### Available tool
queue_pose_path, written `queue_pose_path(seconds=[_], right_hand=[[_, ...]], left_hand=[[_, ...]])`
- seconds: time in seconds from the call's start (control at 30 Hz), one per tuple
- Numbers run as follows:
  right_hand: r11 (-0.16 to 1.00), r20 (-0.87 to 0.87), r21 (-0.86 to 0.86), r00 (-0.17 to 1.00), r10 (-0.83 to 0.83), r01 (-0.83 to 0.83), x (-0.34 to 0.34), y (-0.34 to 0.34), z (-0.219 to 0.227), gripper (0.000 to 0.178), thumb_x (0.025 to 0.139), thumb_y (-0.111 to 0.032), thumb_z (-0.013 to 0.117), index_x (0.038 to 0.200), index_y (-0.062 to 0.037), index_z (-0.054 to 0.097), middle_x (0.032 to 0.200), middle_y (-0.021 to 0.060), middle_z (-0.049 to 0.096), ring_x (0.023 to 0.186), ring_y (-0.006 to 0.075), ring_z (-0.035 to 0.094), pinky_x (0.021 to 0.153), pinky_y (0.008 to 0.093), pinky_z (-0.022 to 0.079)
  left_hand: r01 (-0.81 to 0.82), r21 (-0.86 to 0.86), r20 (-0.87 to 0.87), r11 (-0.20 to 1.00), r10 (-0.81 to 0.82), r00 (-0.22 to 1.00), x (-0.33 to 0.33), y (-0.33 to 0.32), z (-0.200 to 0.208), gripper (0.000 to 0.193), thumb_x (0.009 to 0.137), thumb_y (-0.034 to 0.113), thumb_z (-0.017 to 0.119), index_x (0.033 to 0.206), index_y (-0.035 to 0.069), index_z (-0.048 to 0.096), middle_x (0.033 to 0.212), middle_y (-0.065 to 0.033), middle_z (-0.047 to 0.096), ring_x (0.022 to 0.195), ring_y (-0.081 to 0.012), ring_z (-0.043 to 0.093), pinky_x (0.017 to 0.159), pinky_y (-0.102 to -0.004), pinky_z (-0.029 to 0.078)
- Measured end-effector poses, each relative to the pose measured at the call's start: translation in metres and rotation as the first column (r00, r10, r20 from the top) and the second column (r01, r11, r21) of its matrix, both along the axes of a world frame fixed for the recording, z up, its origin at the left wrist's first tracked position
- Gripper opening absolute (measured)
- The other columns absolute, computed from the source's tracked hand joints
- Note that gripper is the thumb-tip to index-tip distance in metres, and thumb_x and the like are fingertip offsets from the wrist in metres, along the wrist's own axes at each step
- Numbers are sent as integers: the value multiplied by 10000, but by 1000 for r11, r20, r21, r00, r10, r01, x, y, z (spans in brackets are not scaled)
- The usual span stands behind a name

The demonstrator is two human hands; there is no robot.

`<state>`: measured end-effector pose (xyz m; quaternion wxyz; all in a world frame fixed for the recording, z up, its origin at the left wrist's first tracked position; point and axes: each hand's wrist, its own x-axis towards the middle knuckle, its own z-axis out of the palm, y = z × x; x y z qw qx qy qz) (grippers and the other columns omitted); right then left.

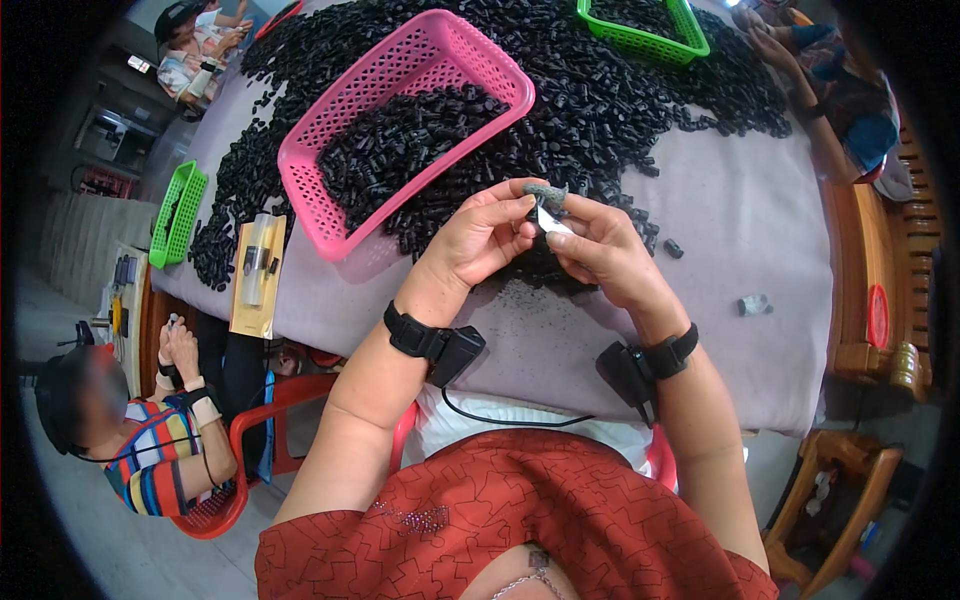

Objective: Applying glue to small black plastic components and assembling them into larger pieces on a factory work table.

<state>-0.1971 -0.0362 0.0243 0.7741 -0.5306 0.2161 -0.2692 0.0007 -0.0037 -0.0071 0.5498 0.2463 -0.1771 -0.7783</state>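
My two hands meet over the near part of the table. My left hand (480, 235) is closed, pinching a small black piece (535, 212) between thumb and fingers. A grey, speckled wrap-like thing (545, 196) sits at its index fingertip. My right hand (612, 250) is closed too, its thumb pressing a small white flat thing (553, 224) against the black piece; its kind I cannot make out. Dark crumbs (520, 300) lie on the cloth below. Just beyond my hands spreads a large heap of short black cylinder-shaped pieces (600, 130).
A pink perforated basket (300, 190) of black pieces stands ahead left. Green baskets (170, 225) (690, 35) stand left and far right. A yellow card with a clear tube (250, 310) lies left; a grey-white roll (755, 305) right. Other people (160, 440) sit around the table.
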Motion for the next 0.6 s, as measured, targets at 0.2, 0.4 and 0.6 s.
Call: queue_pose_path(seconds=[0.2, 0.4, 0.6], right_hand=[[998, 11, 30, 999, -50, 50, 0, -4, -8, 358, 939, -109, 583, 1269, 26, 544, 701, -55, 485, 532, 9, 376, 442, 167, 292], [998, 34, 41, 999, 35, -37, -2, -1, -4, 497, 917, -127, 618, 1365, 1, 445, 708, -58, 483, 526, 8, 378, 434, 160, 271], [999, 26, 16, 999, 47, -47, -1, -1, -5, 541, 908, -109, 612, 1398, -12, 403, 685, -52, 473, 508, 17, 378, 434, 167, 274]], left_hand=[[39, -39, 11, 998, -39, 999, -1, 0, 0, 253, 913, 41, 600, 1164, 19, 585, 929, -75, 662, 705, -123, 660, 646, -237, 588], [-13, -32, 38, 999, 14, 999, -2, 0, 2, 264, 909, 40, 606, 1171, 25, 584, 918, -63, 665, 694, -115, 659, 643, -233, 585], [-38, -27, 82, 999, 40, 996, -2, -1, 1, 258, 904, 35, 612, 1161, 32, 584, 926, -54, 670, 671, -101, 654, 642, -226, 581]])
